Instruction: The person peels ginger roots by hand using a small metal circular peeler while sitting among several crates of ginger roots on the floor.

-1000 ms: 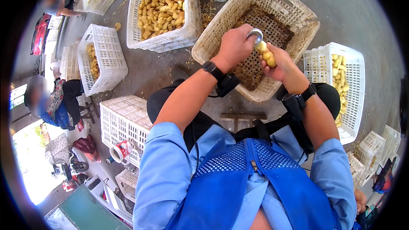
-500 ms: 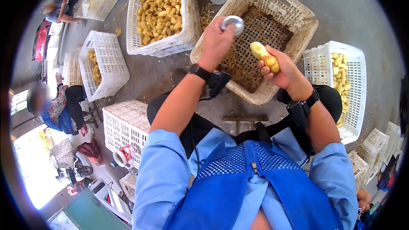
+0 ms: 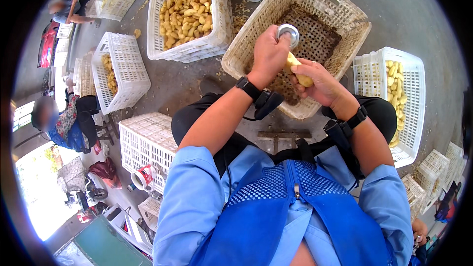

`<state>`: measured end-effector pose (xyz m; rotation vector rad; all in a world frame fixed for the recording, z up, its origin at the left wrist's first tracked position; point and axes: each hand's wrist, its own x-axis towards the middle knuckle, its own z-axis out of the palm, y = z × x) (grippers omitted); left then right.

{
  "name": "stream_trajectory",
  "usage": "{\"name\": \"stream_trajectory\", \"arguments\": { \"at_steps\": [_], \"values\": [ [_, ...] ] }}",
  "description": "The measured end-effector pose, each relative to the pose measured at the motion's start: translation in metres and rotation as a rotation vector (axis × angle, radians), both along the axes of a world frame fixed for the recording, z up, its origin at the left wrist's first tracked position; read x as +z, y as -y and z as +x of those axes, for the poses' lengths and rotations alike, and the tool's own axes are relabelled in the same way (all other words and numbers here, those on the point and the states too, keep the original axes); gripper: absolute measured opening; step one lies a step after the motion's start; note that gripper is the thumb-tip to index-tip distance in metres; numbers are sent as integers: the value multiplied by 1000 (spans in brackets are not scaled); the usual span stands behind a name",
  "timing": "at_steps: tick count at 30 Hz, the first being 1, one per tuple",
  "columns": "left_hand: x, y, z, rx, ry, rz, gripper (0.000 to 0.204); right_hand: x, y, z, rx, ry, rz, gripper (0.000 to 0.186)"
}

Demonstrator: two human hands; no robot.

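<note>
Over a large dirt-stained plastic crate (image 3: 347,12), my two hands are close together. My left hand (image 3: 268,55) is closed round a shiny round metal piece (image 3: 290,34), cup-like or ring-like; its exact kind I cannot make out. My right hand (image 3: 322,83) grips a pale yellow, knobby piece of ginger (image 3: 304,80). The ginger's far end reaches up beside my left fingers, which partly hide it. Below, the crate's perforated bottom is covered in brown dirt and scraps.
A white crate (image 3: 221,34) heaped with ginger stands left of the stained one. Another white crate (image 3: 416,98) with pale ginger is at the right. An upturned-looking crate (image 3: 148,140) sits by my left knee. Two people (image 3: 64,123) (image 3: 74,12) are at the far left.
My left hand has moved right and down with the metal piece, closing in on the ginger. The ginger has tilted and shifted slightly left and down in my right hand.
</note>
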<state>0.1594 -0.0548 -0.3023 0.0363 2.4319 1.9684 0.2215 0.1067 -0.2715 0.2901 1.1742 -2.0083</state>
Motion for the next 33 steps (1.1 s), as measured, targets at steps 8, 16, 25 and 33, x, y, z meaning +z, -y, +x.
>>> {"name": "stream_trajectory", "arguments": {
  "at_steps": [8,16,25,33],
  "values": [
    [46,24,14,-174,-22,-19,15,8,2,-2,-129,45,-22,20],
    [12,51,-13,26,-75,-184,17,0,-5,-3,-114,185,-124,18],
    [-4,52,-12,7,-121,-344,15,-2,-9,-1,-109,242,-271,20],
    [17,27,4,-153,12,3,14,-9,-18,-10,-172,265,-373,22]
  ]
}}
